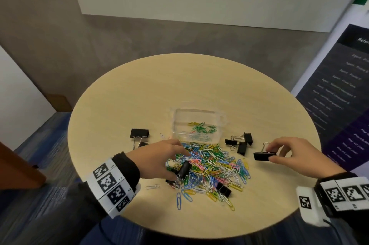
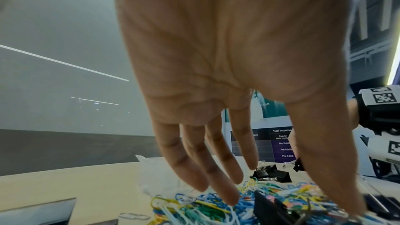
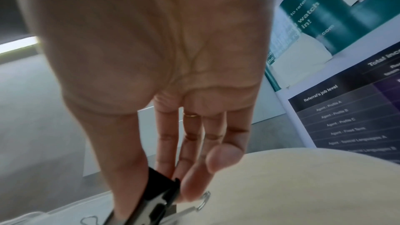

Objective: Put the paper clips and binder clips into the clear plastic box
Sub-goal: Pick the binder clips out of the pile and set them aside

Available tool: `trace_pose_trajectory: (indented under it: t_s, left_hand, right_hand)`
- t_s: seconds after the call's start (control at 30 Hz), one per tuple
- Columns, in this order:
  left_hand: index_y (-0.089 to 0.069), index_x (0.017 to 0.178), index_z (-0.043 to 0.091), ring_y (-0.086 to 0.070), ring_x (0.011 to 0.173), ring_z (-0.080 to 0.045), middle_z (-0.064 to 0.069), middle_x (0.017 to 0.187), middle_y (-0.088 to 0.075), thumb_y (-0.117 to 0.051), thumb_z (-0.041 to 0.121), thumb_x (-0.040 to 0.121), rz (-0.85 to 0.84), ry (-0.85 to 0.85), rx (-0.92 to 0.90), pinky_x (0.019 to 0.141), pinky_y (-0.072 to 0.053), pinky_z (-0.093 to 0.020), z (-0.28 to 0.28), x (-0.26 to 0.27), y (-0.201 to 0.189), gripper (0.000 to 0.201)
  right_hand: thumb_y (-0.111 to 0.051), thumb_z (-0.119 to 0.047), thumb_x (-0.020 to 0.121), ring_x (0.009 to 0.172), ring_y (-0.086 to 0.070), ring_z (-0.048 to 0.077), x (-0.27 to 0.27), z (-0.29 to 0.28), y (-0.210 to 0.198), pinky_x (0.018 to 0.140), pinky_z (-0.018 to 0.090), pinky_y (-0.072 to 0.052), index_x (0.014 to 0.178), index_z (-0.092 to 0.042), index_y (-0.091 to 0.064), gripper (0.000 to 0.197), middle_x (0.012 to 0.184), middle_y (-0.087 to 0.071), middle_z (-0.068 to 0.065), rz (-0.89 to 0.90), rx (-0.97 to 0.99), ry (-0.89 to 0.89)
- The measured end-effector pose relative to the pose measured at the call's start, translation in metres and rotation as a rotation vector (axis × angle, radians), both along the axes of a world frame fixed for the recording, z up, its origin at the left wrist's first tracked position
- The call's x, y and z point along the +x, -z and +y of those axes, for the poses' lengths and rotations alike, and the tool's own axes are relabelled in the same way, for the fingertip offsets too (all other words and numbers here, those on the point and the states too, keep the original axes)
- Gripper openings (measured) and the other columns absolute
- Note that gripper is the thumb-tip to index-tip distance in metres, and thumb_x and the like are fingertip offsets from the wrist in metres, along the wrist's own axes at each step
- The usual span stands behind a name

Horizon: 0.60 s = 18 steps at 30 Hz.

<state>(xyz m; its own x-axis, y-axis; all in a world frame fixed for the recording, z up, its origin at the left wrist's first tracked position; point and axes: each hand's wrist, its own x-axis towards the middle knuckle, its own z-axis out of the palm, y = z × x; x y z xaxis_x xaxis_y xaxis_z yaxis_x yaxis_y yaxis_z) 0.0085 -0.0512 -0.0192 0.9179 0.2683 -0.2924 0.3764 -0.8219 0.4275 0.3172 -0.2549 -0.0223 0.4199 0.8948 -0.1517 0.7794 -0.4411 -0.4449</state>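
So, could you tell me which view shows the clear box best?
The head view: the whole box shows, some paper clips inside. The left wrist view shows only a blurry part behind the fingers; the right wrist view doesn't clearly show it.

The left hand (image 1: pixel 159 159) covers part of the paper clip pile (image 1: pixel 209 170) beneath it and most of a binder clip (image 1: pixel 142 144) behind its knuckles. In the right wrist view, the binder clip pinched (image 3: pixel 161 192) by the right hand (image 3: pixel 162 74) runs off the bottom edge, blurred. Poster (image 1: pixel 339 93) text beyond the right hand is largely illegible
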Motion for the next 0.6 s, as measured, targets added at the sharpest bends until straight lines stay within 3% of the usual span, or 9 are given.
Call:
trace_pose_trajectory:
  t_s: [0.27,0.37,0.6]
  left_hand:
    - [-0.035,0.139,0.04,-0.051,0.109,-0.012,0.007,0.137,-0.033,-0.078,0.038,0.071,0.15,0.034,0.097,0.078,-0.037,-0.021,-0.006,0.007,0.005,0.08]
    - [-0.033,0.14,0.04,-0.047,0.097,-0.01,0.005,0.133,-0.034,-0.078,0.039,0.07,0.174,0.021,0.141,0.073,-0.035,-0.022,-0.007,0.009,0.005,0.083]
    - [-0.037,0.137,0.037,-0.056,0.108,-0.019,0.002,0.134,-0.037,-0.079,0.034,0.072,0.165,-0.013,0.158,0.078,-0.042,-0.027,-0.009,0.012,0.008,0.077]
  right_hand:
    - [-0.077,-0.022,0.074,0.078,-0.059,-0.004,0.004,0.001,0.011,0.065,0.019,-0.044,0.084,-0.037,-0.067,0.021,0.088,-0.069,-0.013,0.034,-0.027,-0.002]
    - [-0.079,-0.02,0.073,0.074,-0.061,0.001,0.004,0.004,0.014,0.064,0.018,-0.044,0.086,-0.036,-0.067,0.024,0.087,-0.069,-0.011,0.04,-0.057,-0.005]
    - [-0.08,-0.012,0.07,0.068,-0.062,0.01,0.001,0.013,0.024,0.065,0.019,-0.048,0.093,-0.032,-0.058,0.037,0.087,-0.064,-0.003,0.077,-0.141,-0.01]
